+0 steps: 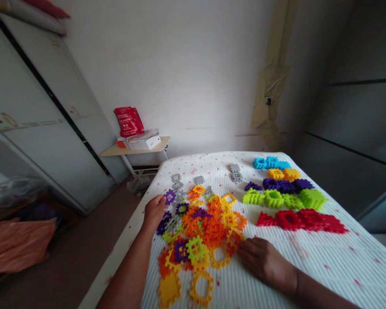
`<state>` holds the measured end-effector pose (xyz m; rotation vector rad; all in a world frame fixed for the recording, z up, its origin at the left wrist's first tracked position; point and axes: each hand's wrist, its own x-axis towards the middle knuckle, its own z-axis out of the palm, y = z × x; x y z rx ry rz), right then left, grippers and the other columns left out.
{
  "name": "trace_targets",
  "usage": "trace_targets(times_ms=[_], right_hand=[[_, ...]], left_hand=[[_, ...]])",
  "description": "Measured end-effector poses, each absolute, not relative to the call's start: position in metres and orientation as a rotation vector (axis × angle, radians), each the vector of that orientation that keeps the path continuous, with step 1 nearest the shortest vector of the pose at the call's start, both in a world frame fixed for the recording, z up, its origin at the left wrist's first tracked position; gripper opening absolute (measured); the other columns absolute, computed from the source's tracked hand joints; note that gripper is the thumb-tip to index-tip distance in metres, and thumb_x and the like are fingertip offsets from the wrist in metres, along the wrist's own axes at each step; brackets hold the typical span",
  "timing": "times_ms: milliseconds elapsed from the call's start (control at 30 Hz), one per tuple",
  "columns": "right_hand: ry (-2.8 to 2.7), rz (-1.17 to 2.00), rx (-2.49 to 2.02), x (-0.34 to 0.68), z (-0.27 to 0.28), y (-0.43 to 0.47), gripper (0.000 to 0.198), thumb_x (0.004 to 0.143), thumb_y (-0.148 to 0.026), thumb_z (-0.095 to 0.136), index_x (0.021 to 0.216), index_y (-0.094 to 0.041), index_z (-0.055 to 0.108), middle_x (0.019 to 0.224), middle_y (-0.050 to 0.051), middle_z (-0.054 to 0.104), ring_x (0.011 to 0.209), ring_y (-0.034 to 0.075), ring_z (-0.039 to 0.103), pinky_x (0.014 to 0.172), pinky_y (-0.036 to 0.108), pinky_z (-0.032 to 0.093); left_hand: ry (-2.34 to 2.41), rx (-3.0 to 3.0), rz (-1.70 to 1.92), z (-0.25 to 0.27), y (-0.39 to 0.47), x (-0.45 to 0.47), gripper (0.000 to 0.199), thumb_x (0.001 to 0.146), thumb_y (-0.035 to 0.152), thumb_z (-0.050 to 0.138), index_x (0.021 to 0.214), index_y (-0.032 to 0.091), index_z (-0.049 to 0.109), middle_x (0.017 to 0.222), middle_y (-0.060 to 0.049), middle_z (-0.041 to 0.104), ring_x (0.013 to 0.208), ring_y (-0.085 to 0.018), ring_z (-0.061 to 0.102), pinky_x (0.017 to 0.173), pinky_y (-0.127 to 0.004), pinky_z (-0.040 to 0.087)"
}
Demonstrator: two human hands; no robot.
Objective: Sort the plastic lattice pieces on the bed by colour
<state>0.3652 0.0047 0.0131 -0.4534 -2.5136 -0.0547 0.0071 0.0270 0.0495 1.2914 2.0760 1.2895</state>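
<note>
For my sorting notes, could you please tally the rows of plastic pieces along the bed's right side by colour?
Light blue row: 1
Yellow row: 1
Purple row: 1
Light green row: 1
Red row: 1
Total: 5 rows

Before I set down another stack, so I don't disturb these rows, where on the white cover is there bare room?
The white cover is bare between the red row and right hand, and along its far edge, left of the grey stack. Crowded: the loose pile between left hand and right, and the purple row and green row.
</note>
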Motion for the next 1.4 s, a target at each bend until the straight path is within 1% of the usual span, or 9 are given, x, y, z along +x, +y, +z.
trace_targets(times_ms=[133,333,433,533,667,1000,1167,1267,1400], right_hand=[[-2.589,-0.052,-0.469,0.365,0.010,0.005,0.024,0.091,-0.017,0.037,0.083,-0.018,0.059,0.082,0.008,0.065,0.064,0.016,0.057,0.055,0.029,0.046],[-2.401,0.208,-0.562,0.363,0.019,0.013,0.021,0.088,-0.018,0.043,0.104,-0.017,0.057,0.096,0.011,0.065,0.085,0.017,0.062,0.072,0.029,0.051],[-2.316,0.362,-0.605,0.357,0.032,0.018,0.030,0.085,-0.025,0.051,0.114,-0.019,0.053,0.109,0.012,0.061,0.103,0.020,0.057,0.084,0.035,0.049],[-2.312,0.396,-0.608,0.348,0.044,0.020,0.047,0.079,-0.030,0.059,0.123,-0.020,0.047,0.120,0.013,0.056,0.112,0.023,0.050,0.089,0.041,0.045],[-2.362,0.326,-0.648,0.339,0.048,0.015,0.050,0.076,-0.025,0.060,0.124,-0.020,0.046,0.122,0.014,0.054,0.107,0.024,0.052,0.086,0.040,0.046],[-2.492,-0.010,-0.699,0.336,0.057,0.005,0.026,0.086,-0.026,0.049,0.109,-0.015,0.054,0.101,0.011,0.062,0.086,0.021,0.055,0.076,0.034,0.046],[-2.592,-0.034,-0.670,0.346,0.072,0.011,0.019,0.090,-0.025,0.044,0.101,-0.017,0.056,0.089,0.007,0.063,0.078,0.018,0.054,0.071,0.030,0.045],[-2.573,0.016,-0.704,0.382,0.094,0.041,0.030,0.084,-0.028,0.054,0.113,-0.019,0.053,0.102,0.007,0.063,0.088,0.018,0.055,0.078,0.030,0.044],[-2.512,-0.173,-1.240,0.454,0.126,0.107,0.044,0.074,-0.029,0.065,0.116,-0.018,0.056,0.101,0.008,0.063,0.097,0.022,0.054,0.080,0.030,0.043]], left_hand=[[1.900,1.196,1.405,0.055,0.017,0.029,0.047,0.072,0.056,0.047,0.083,0.012,0.060,0.056,0.001,0.055,0.053,-0.014,0.054,0.051,-0.024,0.042],[1.565,1.006,1.458,0.051,-0.002,0.088,0.053,0.068,0.047,0.061,0.106,0.010,0.060,0.067,-0.001,0.061,0.050,-0.009,0.048,0.050,-0.022,0.040],[1.521,1.078,1.380,0.047,-0.012,0.121,0.051,0.069,0.041,0.060,0.112,0.012,0.060,0.078,-0.004,0.063,0.056,-0.011,0.051,0.054,-0.023,0.041],[1.472,1.199,1.336,0.044,-0.022,0.149,0.055,0.072,0.037,0.057,0.122,0.015,0.051,0.068,0.001,0.055,0.056,-0.010,0.048,0.055,-0.022,0.040],[1.429,1.230,1.346,0.043,-0.032,0.173,0.061,0.075,0.037,0.053,0.131,0.018,0.040,0.058,0.006,0.043,0.052,-0.010,0.043,0.055,-0.021,0.037],[1.391,1.180,1.341,0.037,-0.038,0.181,0.067,0.072,0.043,0.058,0.132,0.022,0.037,0.063,0.003,0.056,0.059,-0.014,0.054,0.062,-0.025,0.045],[1.395,1.073,1.454,0.039,-0.041,0.193,0.068,0.071,0.045,0.058,0.132,0.022,0.038,0.063,0.002,0.057,0.057,-0.013,0.053,0.061,-0.025,0.047],[1.410,1.040,1.506,0.041,-0.040,0.191,0.072,0.070,0.048,0.060,0.132,0.022,0.037,0.069,0.001,0.061,0.055,-0.012,0.053,0.059,-0.024,0.048],[1.453,1.040,1.509,0.034,-0.035,0.176,0.074,0.067,0.050,0.062,0.131,0.022,0.039,0.081,-0.002,0.062,0.063,-0.014,0.057,0.061,-0.025,0.050]])
